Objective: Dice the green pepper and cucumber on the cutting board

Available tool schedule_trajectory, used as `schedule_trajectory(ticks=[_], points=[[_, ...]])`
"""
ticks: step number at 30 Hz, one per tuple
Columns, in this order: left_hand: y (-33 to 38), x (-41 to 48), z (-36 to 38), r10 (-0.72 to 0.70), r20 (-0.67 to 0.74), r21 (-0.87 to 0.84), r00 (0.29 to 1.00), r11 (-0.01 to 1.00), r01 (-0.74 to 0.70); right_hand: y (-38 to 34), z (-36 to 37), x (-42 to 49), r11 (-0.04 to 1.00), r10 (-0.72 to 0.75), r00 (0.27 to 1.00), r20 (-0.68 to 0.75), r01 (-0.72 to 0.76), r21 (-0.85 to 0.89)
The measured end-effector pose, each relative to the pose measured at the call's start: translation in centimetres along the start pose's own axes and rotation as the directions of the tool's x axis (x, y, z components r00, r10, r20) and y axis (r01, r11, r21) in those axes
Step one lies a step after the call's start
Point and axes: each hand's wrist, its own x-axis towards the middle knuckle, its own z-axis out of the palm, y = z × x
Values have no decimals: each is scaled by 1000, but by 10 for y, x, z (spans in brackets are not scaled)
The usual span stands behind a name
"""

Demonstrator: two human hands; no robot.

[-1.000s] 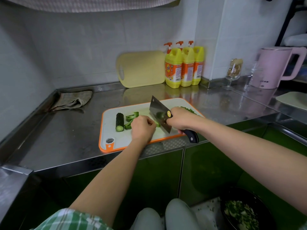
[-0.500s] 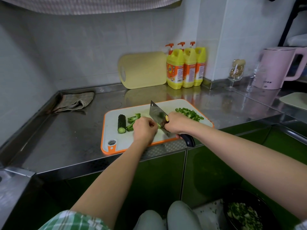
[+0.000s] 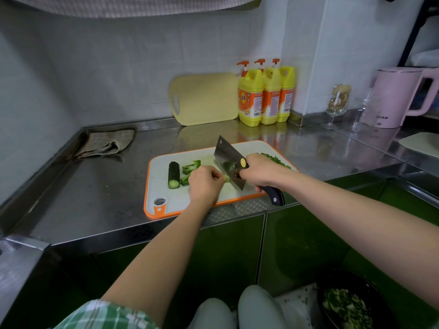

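Note:
A white cutting board with an orange rim [image 3: 166, 211] lies on the steel counter. A short cucumber piece [image 3: 174, 174] lies on its left part, with green pepper strips [image 3: 190, 169] beside it. My left hand [image 3: 205, 184] curls over a pepper strip and holds it down. My right hand [image 3: 260, 172] grips the black handle of a cleaver [image 3: 229, 161], whose blade stands just right of my left fingers. A heap of diced pepper [image 3: 275, 160] shows behind my right hand.
A yellow board [image 3: 205, 98] and three yellow detergent bottles [image 3: 266, 96] stand at the wall. A folded cloth [image 3: 107, 142] lies back left. A glass [image 3: 337, 103] and pink kettle [image 3: 399, 96] stand right. A dark bowl of scraps [image 3: 349, 302] sits on the floor.
The cleaver has kept chopping beside my left fingers, shifting slightly on the board. The view has moved a little; both hands stay at the pepper strip.

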Motion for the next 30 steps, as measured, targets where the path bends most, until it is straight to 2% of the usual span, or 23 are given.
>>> schedule_trajectory(ticks=[14, 19, 26, 30], points=[[-2, 2, -2, 69, 43, 32, 997, 997, -71, -15, 7, 7, 995, 18, 998, 55, -12, -100], [-1, 1, -5, 111, 51, 18, 993, 994, -112, -17, 20, 11, 990, 8, 1000, -4, -8, -142], [-3, 0, -11, 97, 103, 11, 990, 995, -98, -4, 20, 22, 998, 23, 993, -118, -15, 64], [-5, 0, -14, 80, 65, 18, 995, 996, -82, -5, 8, 17, 995, 4, 999, -44, 0, 99]])
